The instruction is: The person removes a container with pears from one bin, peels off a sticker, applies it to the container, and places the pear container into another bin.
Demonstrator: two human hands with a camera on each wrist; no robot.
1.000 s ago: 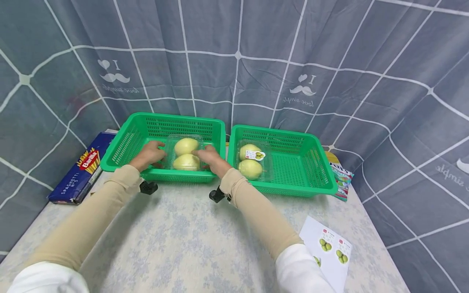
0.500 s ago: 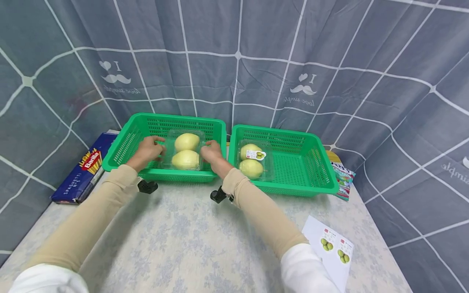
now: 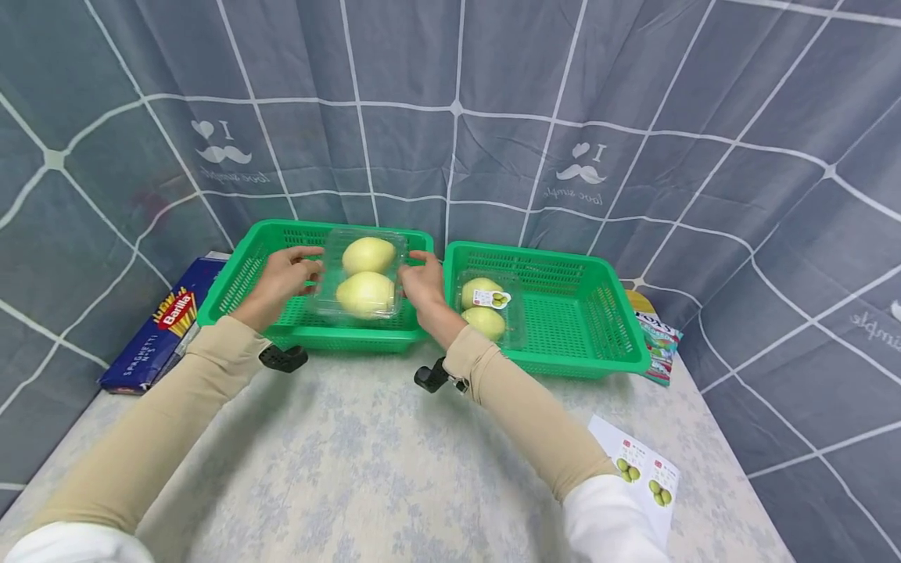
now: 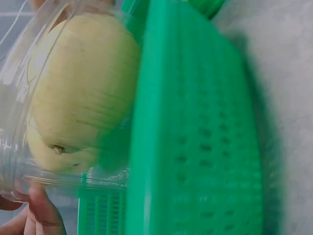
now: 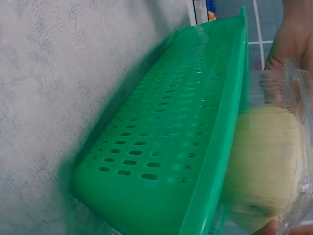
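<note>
A clear plastic fruit box [image 3: 328, 291] with two pale yellow pears [image 3: 367, 294] hangs raised over the left green basket [image 3: 338, 338], level and partly above its rim. My left hand [image 3: 283, 280] pinches the box's left edge. At the opposite edge my right hand [image 3: 425, 288] grips it, fingers partly hidden. The left wrist view shows a pear [image 4: 83, 83] with its stem through the plastic, and a thumb [image 4: 43, 208] on the box's rim. In the right wrist view the box [image 5: 264, 88] is beside the basket wall [image 5: 161, 132].
The right green basket [image 3: 556, 317] holds a similar clear box with two pears and a label [image 3: 491, 299]. A blue spaghetti box [image 3: 165, 324] lies at left. A snack bag [image 3: 659, 344] sits behind the right basket, and a sheet of pear stickers [image 3: 644, 489] lies at front right.
The fruit box has come up from inside the left basket and shifted slightly right, with both hands at its sides. The right basket and its box have stayed put.
</note>
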